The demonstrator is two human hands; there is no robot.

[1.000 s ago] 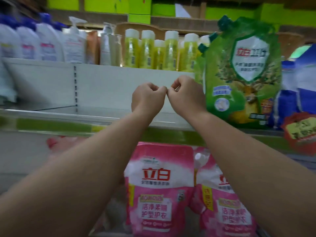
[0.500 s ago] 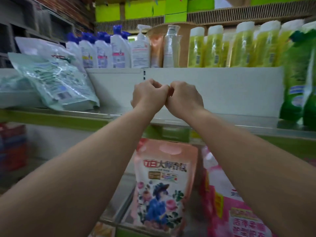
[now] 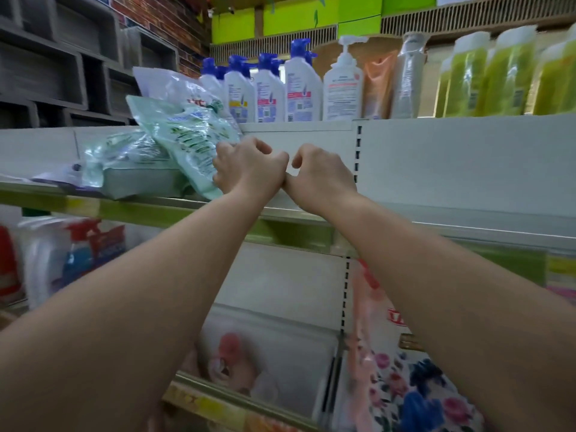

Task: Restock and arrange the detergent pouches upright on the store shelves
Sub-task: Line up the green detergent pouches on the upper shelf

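While fists meet, green pouches (image 3: pixel 184 141) slumped left, pump bottles (image 3: pixel 271 92) above.

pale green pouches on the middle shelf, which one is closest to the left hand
The tilted pale green pouch leaning on the pile, right beside the left hand. The other pale green pouch lies flat, farther left.

Middle shelf (image 3: pixel 311 213), green front strip, white back panel; stock only at frame left.
Pale green pouches (image 3: pixel 187 141) slumped at centre left, one leaning tilted over a flat-lying pouch (image 3: pixel 137 179), none upright. Top shelf (image 3: pixel 436 126): blue-capped white bottles (image 3: pixel 271 95), a white pump bottle (image 3: pixel 343 88), yellow-green bottles (image 3: pixel 505 76) at upper right, all upright. Lower shelf (image 3: pixel 237 397), bottom centre: floral pouches (image 3: pixel 405 385), blurred.
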